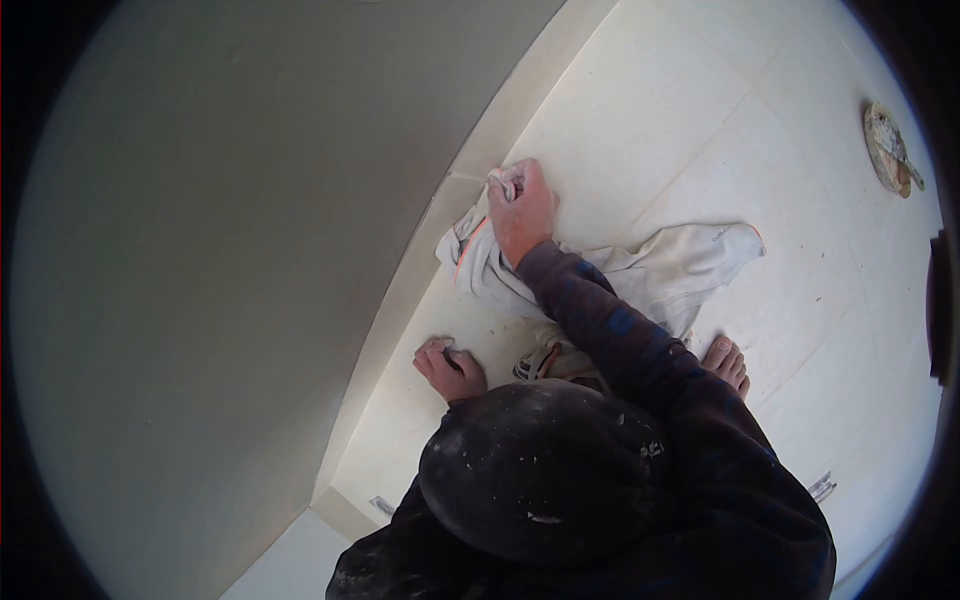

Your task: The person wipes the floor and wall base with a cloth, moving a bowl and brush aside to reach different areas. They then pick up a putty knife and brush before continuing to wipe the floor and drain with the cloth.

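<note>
My right hand (pixel 524 212) is closed at the foot of the wall, its fingers bunched on a pale grey-white cloth (pixel 690 262) with orange trim. The rest of the cloth lies crumpled on the floor under my right forearm, like an old garment. My left hand (pixel 450 372) sits lower, on the floor close to the baseboard, with its fingers curled in. A small dark patch shows inside that hand, but I cannot make out what it is. White dust coats the fingers of my right hand.
A grey wall (pixel 240 220) with a pale baseboard (pixel 395 290) rises on the left. On the light floor (pixel 700 110) stands a roundish, putty-smeared container (pixel 885 145) with a tool across it. My bare foot (pixel 727 366) and a dark, white-specked rounded shape (pixel 540 470) are near.
</note>
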Available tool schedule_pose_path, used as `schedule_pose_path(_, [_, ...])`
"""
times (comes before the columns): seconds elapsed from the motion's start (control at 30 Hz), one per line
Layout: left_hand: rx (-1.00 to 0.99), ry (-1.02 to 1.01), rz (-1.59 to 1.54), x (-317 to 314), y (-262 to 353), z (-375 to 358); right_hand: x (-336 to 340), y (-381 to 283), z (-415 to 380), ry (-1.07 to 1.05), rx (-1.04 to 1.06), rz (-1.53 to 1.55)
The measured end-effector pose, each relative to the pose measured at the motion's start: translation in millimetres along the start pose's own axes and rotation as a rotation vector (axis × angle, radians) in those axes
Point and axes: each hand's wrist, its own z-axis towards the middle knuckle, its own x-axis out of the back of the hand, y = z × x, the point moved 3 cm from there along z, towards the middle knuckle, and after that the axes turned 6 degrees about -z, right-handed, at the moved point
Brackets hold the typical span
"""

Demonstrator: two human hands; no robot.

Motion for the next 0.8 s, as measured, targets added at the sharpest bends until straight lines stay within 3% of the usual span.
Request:
schedule_pose_path(0.13, [-0.006,0.018,-0.001,-4.1,-7.4,1.5,-4.6,7.9,10.8,-0.069,0.014,0.059])
schedule_pose_path(0.23, [0.02,-0.031,0.043,1.4,-9.8,-7.6,-2.0,8.1,13.8,0.026,-0.058,0.048])
schedule_pose_path(0.3, [0.026,-0.014,0.011,-0.3,-3.8,-2.2,-8.3,9.1,1.4,0.018,0.131,-0.142])
schedule_pose_path(0.37, [-0.001,0.007,-0.004,-3.0,-3.7,-1.1,-9.8,11.4,-11.6,-0.035,0.145,-0.094])
schedule_pose_path(0.5, [0.002,-0.018,0.051,-1.3,-6.2,-1.5,-3.6,2.5,0.4,-0.079,-0.108,0.012])
schedule_pose_path(0.57, [0.025,-0.017,0.039,2.2,-6.7,-5.8,-0.2,-6.9,6.3,-0.042,0.059,-0.207])
schedule_pose_path(0.63, [0.017,0.01,-0.005,-2.3,-1.7,-1.0,-5.0,-2.5,7.4,-0.03,0.109,-0.233])
schedule_pose_path(0.7, [-0.009,0.014,0.006,-1.7,-5.8,-0.4,-3.4,-9.6,-0.5,-0.118,0.028,-0.031])
schedule_pose_path(0.8, [0.022,-0.015,0.03,-1.0,-6.7,-2.6,-2.0,-0.3,5.1,-0.074,-0.004,-0.058])
